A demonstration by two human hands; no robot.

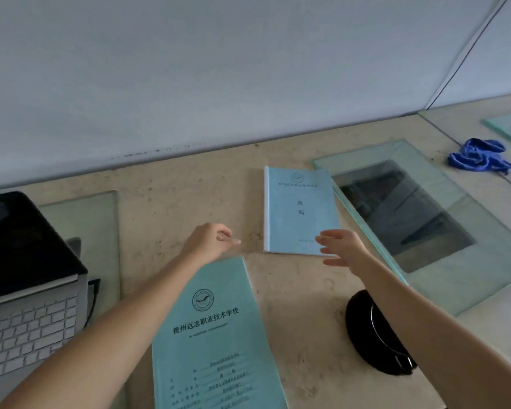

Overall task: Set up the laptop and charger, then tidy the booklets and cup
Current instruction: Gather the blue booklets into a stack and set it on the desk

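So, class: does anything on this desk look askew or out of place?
Yes. The near booklet lies tilted, not squared with the far booklet. A crumpled blue cloth sits at the far right.

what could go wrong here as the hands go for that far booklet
1. The right forearm passes directly over the black cup; dropping the elbow might knock it.
2. The far booklet lies against the edge of the glass pane; sliding it right could snag there.
3. The left hand and right hand are both empty, and the near booklet lies askew under the left arm, so a sweep might shift it.
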